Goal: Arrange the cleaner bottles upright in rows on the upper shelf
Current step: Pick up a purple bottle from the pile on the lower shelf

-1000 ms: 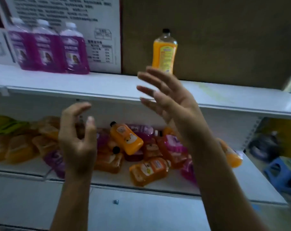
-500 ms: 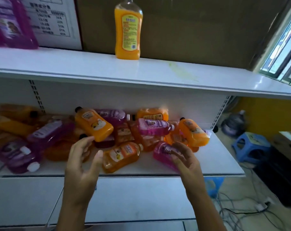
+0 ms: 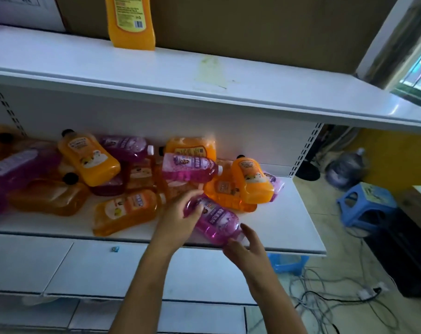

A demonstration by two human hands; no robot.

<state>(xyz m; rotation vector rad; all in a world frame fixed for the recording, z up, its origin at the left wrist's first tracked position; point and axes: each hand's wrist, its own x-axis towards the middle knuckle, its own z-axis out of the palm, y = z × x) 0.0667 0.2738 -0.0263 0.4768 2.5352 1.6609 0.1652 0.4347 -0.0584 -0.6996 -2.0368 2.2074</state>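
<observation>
Head camera (sole view) looks down, close, at the lower shelf (image 3: 289, 227).

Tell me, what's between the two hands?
The head view shows a purple bottle lying on the lower shelf, with the left hand and right hand at its ends.

Blue plastic stool (image 3: 367, 204) on tiled floor at right, w/ a big water jug (image 3: 347, 169) farther back. Tangle of cables (image 3: 325, 295) on floor nearer in. Window frame (image 3: 397, 42) upper right; brown board (image 3: 253, 27) behind; white paper sheet (image 3: 23, 10) top left.
</observation>
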